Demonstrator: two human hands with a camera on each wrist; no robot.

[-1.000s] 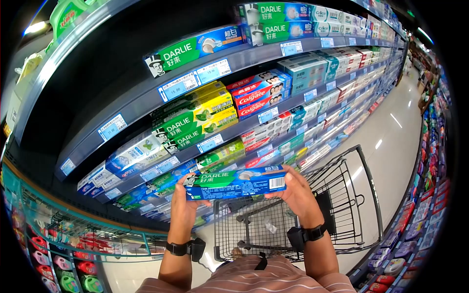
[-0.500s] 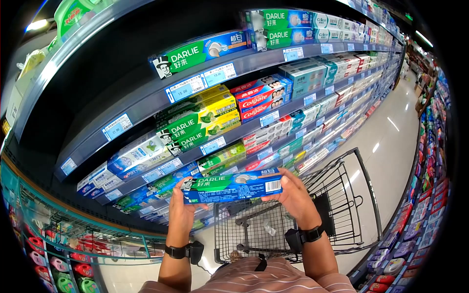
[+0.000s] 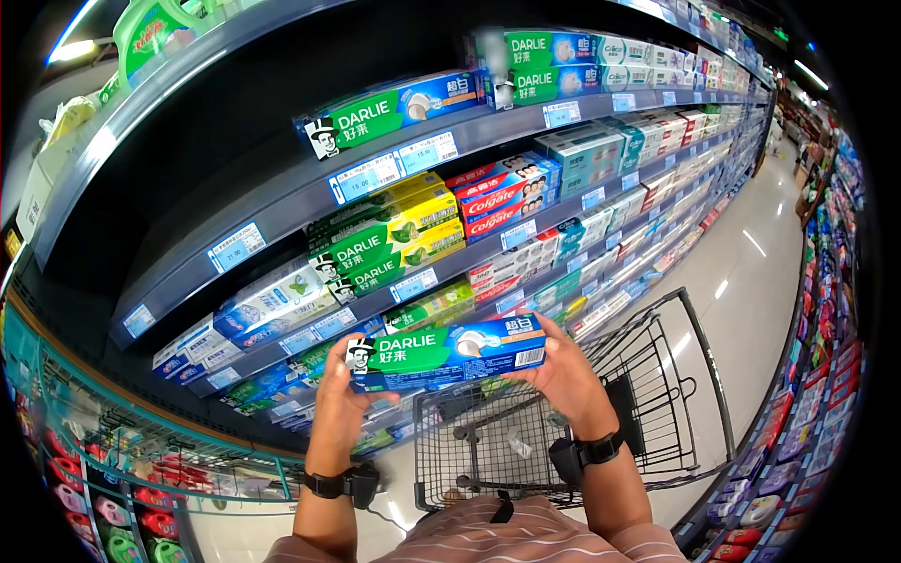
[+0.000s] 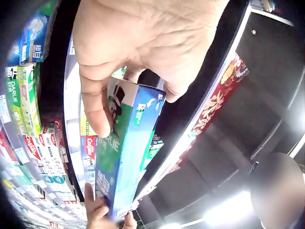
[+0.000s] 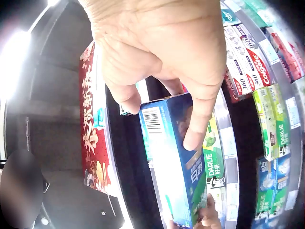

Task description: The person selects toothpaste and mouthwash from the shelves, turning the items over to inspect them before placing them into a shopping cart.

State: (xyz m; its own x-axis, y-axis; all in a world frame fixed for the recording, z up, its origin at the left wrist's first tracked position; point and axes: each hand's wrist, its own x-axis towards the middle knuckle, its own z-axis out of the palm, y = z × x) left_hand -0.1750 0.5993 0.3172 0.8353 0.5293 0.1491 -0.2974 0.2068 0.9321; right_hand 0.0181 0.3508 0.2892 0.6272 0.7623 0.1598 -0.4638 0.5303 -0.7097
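Observation:
A green and blue Darlie toothpaste box point(image 3: 446, 355) is held level between both hands, above a shopping cart. The left hand point(image 3: 343, 394) grips its green end; in the left wrist view that hand point(image 4: 143, 52) has fingers and thumb on opposite sides of the box point(image 4: 126, 148). At the blue end, the right hand point(image 3: 568, 380) pinches the box near the barcode. The right wrist view shows the right hand point(image 5: 162, 62) with its thumb and fingers around that end of the box point(image 5: 174, 157).
Shelves hold rows of toothpaste, including Darlie boxes point(image 3: 394, 113) on the upper shelf and Colgate boxes point(image 3: 502, 202) below. Price tags line the shelf edges. The wire shopping cart point(image 3: 488, 441) stands below the hands. More stocked shelves point(image 3: 831, 357) run along the right side of the aisle.
The held box has tilted so that its large front face shows more and the printed side shows less. The left forearm has shifted slightly left.

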